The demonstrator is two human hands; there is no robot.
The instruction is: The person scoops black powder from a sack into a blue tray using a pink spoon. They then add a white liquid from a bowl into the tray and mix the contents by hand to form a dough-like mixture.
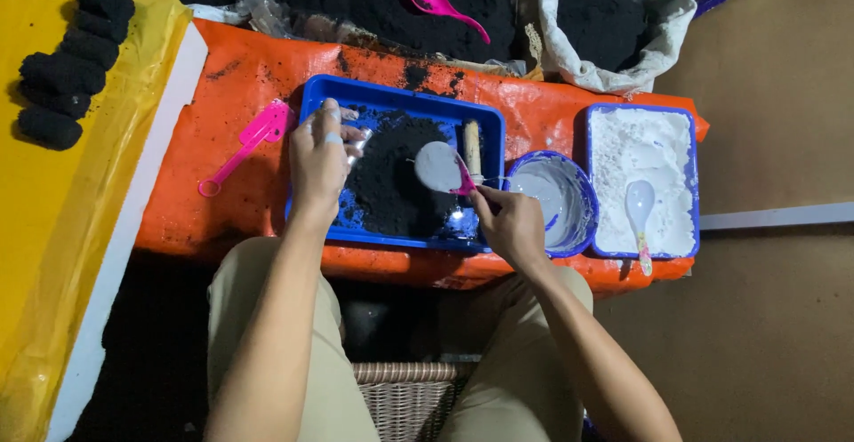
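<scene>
My right hand grips the pink handle of a spoon whose bowl is coated in grey-white paste and hovers over the black powder in the blue tray. My left hand rests at the tray's left side, closed around a small shiny metal tube by the powder heap. A wooden-handled tool lies in the tray's right part. Just right of the tray stands a blue bowl with grey-white liquid.
A second blue tray of white powder with a white spoon sits at right. A pink scoop lies on the orange cover. Black cylinders rest on yellow sheet. Sacks of black powder and a magenta spoon are behind.
</scene>
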